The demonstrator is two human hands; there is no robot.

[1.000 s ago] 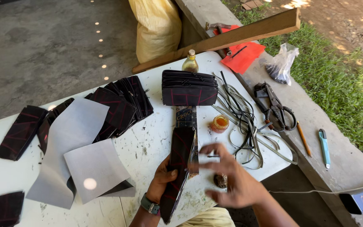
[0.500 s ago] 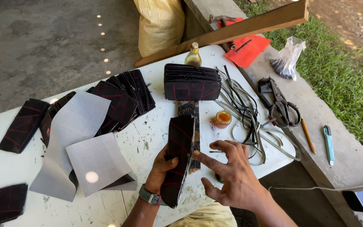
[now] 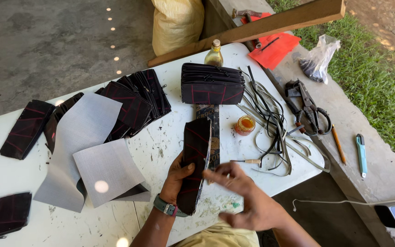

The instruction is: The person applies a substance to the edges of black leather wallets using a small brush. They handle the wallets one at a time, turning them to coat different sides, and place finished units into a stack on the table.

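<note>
Pouch (image 3: 195, 164), dark with red lines, is standing on edge above the white table (image 3: 170, 142), clamped by the left hand (image 3: 175, 176): thumb on the near face, fingers wrapping behind, probably so its long edge faces the right hand (image 3: 245, 196). That hand's fingers are spreading apart, holding nothing; motion blur is hiding whether the fingertips are touching the edge. Beyond are lying a small brush (image 3: 247, 161), an orange jar (image 3: 245, 124) and a stack of pouches (image 3: 212, 84). Compared with earlier, the right hand is sitting lower, and the pouch is more upright.
</note>
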